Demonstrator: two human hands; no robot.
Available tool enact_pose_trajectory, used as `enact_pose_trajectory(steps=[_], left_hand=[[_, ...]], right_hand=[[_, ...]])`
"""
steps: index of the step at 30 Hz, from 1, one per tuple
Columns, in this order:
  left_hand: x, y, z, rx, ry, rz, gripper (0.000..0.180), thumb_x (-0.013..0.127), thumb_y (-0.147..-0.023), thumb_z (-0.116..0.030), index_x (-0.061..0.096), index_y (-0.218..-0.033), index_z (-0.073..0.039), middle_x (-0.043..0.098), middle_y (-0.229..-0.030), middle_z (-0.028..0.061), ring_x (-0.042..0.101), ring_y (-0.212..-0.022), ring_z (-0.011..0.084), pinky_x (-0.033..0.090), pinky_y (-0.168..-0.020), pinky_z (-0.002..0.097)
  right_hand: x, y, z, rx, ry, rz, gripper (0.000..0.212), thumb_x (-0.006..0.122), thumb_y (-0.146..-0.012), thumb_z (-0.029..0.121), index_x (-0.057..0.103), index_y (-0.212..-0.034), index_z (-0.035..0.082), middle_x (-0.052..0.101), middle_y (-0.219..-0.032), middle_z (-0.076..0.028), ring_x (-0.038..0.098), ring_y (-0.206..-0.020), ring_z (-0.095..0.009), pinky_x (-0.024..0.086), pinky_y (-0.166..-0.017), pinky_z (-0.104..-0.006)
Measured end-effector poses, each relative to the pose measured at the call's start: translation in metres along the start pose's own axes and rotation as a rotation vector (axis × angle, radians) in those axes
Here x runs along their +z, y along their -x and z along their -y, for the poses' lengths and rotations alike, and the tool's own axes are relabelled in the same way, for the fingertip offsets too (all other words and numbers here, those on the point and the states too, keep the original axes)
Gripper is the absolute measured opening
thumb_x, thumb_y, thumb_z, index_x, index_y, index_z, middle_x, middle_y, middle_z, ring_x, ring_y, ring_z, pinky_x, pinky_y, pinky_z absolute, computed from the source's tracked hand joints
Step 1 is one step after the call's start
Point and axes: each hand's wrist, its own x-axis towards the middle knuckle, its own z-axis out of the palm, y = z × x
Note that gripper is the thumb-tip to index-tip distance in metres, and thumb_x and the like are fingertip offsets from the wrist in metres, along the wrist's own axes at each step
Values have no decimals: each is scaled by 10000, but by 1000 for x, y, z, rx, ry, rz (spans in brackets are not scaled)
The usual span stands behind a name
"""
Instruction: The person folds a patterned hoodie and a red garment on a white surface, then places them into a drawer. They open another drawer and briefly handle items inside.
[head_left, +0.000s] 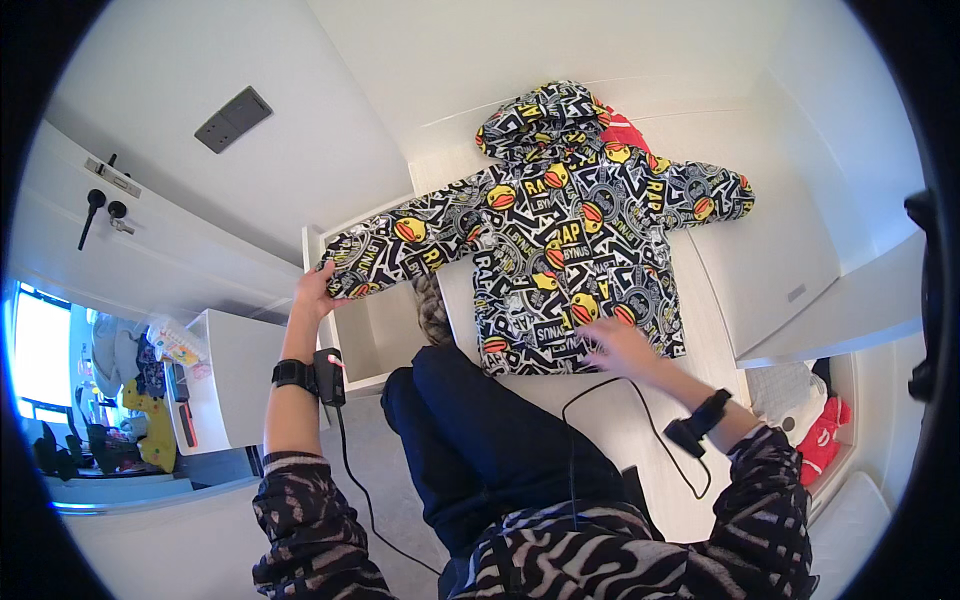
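A hooded jacket (575, 250), black and white with yellow duck faces, lies spread out with its hood (545, 118) away from me. Its sleeves stretch to both sides, and the hem is toward my lap. At the end of the left sleeve, my left hand (316, 290) grips the cuff, thumb and fingers closed around the fabric edge. Over the lower front of the jacket, near the hem, my right hand (622, 348) has its fingers stretched out, holding nothing. Whether it presses on the fabric, I cannot tell.
Red fabric (624, 130) peeks out beside the hood. Below the left sleeve is an open drawer (350, 345), with a grey braided item (432, 310) beside it. Another compartment at right holds red clothing (825, 440) and grey clothing (785, 392). Black cables (650, 420) trail from my wrists.
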Motion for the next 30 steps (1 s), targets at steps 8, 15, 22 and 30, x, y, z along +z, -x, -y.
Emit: enact_pose_trajectory(steps=[8,15,22,30], left_hand=[[6,22,-7,48,-112,14,295,515,-944,-252,463,-1186,-92,587,-1149,97,615,-987,298,469,-826,607],[16,20,-33,207,30,-28,247,535,-931,-238,487,-1147,-129,610,-1090,79,615,-959,273,458,-788,620],[33,-20,-80,497,122,-217,231,524,-937,-197,495,-1136,-84,619,-1041,90,641,-861,272,547,-659,487],[28,-30,-52,300,-316,-224,156,550,-917,-141,572,-1013,-20,644,-903,74,647,-756,193,540,-602,320]], right_hand=[[86,-30,46,22,446,-1,455,594,-751,133,482,-1189,74,500,-977,-140,531,-905,-272,441,-738,-380],[54,-60,36,81,-4,-137,294,609,-733,96,513,-1005,42,529,-877,-155,587,-795,-321,496,-659,-413],[43,-35,28,-149,-279,-116,309,585,-731,45,563,-1039,56,538,-921,-128,569,-867,-311,496,-735,-391],[10,-33,-35,-8,-599,295,368,632,-813,290,631,-1078,34,648,-972,-156,625,-883,-271,497,-789,-369]])
